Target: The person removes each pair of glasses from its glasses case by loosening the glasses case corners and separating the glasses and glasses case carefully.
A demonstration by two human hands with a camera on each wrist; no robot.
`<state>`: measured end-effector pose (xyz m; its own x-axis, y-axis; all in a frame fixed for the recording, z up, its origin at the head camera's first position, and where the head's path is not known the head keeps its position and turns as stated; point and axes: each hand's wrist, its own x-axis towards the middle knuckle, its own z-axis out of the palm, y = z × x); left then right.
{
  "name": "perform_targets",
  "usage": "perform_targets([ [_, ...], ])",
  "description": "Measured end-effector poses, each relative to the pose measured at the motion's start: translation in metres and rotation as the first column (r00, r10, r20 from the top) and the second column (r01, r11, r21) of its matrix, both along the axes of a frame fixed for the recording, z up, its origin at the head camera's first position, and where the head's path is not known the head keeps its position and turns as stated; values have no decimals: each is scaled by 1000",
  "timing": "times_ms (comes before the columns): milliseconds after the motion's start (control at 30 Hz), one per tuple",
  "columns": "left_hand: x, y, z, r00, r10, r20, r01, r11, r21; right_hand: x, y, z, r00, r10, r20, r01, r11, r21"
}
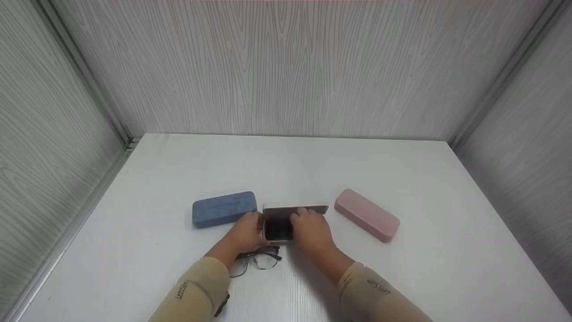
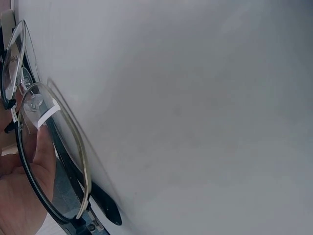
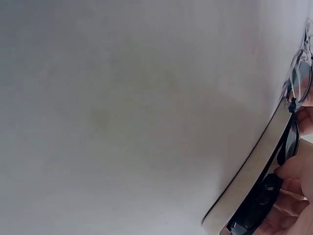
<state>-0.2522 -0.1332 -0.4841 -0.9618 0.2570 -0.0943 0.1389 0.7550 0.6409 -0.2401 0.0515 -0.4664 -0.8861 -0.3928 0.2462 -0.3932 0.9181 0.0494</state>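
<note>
An open cream glasses case (image 1: 273,210) with a dark lining stands on the table, its lid raised at the back. My left hand (image 1: 247,232) grips the left end of the case, thumb at the front edge. At the right half of the case, my right hand (image 1: 310,230) reaches in. In the right wrist view its fingers pinch black sunglasses (image 3: 261,198) lying within the case wall (image 3: 254,169); one dark lens shows, and the rest is hidden by the fingers. Clear-lensed eyeglasses (image 1: 267,267) with dark temples lie in front of the case, close under my left hand.
A closed blue glasses case (image 1: 223,209) lies left of the open one, beside my left hand. To the right, a closed pink glasses case (image 1: 367,214) lies at a slant. Wood-grain panels (image 1: 286,67) enclose the white table (image 1: 429,259) at the back and sides.
</note>
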Motion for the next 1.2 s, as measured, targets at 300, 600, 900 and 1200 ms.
perform_targets([
  [300,1,0,1,1000,-10,-9,9,1000,-19,2,7,15,998,42,-54,-43,999,-27],
  [600,0,0,-2,1000,12,17,-11,999,-50,5,25,30,999,34,1,-34,991,-129],
  [900,-1,0,-1,1000,1,11,-1,1000,-23,19,38,32,995,63,76,-51,987,-150],
  [1200,-1,0,0,1000,-8,7,8,999,-33,33,44,20,984,148,98,-139,986,-95],
])
